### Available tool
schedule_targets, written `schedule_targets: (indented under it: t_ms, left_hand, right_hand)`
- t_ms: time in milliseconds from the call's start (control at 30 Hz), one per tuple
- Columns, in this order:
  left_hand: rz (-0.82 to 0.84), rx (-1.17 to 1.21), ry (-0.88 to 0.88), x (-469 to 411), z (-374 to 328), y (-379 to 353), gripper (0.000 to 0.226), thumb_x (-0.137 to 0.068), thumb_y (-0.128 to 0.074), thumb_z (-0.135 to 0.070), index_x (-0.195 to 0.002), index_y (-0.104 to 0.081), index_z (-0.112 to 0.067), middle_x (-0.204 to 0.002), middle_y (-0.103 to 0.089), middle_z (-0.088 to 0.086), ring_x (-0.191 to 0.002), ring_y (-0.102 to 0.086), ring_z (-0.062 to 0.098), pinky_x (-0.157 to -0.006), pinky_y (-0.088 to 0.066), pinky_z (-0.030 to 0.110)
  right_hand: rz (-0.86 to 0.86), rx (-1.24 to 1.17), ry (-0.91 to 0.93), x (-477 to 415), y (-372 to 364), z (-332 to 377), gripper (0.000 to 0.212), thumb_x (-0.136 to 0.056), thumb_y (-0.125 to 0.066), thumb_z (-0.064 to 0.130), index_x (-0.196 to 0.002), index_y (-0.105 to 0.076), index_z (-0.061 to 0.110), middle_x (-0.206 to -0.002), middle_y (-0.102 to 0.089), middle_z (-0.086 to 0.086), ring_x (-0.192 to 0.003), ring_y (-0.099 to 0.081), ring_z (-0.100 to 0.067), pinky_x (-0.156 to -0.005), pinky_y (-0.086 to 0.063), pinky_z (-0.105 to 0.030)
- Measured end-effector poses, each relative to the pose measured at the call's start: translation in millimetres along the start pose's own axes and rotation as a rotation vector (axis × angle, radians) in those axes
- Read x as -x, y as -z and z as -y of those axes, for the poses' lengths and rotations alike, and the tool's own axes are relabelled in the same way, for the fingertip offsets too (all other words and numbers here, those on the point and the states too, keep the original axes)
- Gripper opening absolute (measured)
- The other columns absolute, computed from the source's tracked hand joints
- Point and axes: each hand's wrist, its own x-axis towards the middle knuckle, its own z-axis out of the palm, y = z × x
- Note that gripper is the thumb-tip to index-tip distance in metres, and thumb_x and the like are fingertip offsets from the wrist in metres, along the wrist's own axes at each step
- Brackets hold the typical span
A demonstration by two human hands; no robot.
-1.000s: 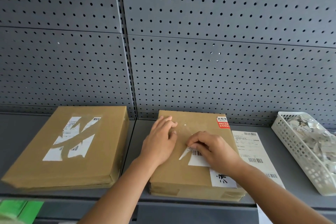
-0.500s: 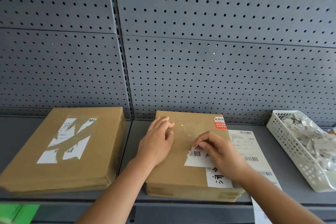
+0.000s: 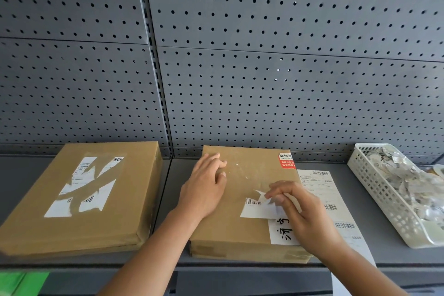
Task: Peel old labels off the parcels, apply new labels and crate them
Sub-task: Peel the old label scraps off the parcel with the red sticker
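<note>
White paper scrap of the old label [image 3: 260, 207] pinched in the right hand [image 3: 305, 211] grip, half lifted off the middle parcel [image 3: 240, 199] on the shelf [image 3: 336, 257]. Left hand [image 3: 204, 190] lies flat, fingers spread, pinning the cardboard. Peeling step; next likely needs a low, steady pull toward the scrap basket [image 3: 374, 190].

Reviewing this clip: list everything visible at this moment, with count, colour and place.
Parcel being peeled: 1, brown, shelf centre.
Second parcel: 1, brown, shelf left, torn white label remnants.
Old label: 1, white, partly lifted.
Red sticker: 1, parcel's far right corner.
Label sheet: 1, white, right of the centre parcel.
Basket: 1, white, far right, holding scraps.
Pegboard: grey, behind.
Left hand: flat on parcel.
Right hand: pinching label.
</note>
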Motion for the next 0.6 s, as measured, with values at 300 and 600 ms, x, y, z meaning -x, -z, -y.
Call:
schedule_targets:
  t_ms: [300,600]
  left_hand:
    - [0.005,-0.012,0.004,-1,-1,0,0.035,-0.106,-0.035,-0.034,-0.137,-0.049,-0.039,-0.158,-0.024,-0.031,-0.148,-0.002,-0.009,-0.109,-0.034,0.045]
    - [0.018,-0.020,0.005,1,-1,0,0.036,-0.106,-0.033,-0.034,-0.139,-0.048,-0.039,-0.159,-0.022,-0.030,-0.149,-0.001,-0.008,-0.110,-0.034,0.049]
  right_hand:
    - [-0.160,-0.172,-0.038,10,8,7,0.013,-0.097,-0.047,0.012,-0.093,-0.060,0.013,-0.089,-0.071,0.000,-0.090,-0.067,-0.020,-0.081,-0.051,-0.034]
    - [-0.069,-0.069,-0.176,-8,35,20,0.048,-0.097,-0.043,-0.006,-0.091,-0.071,0.033,-0.087,-0.064,0.005,-0.081,-0.058,-0.012,-0.073,-0.046,-0.022]
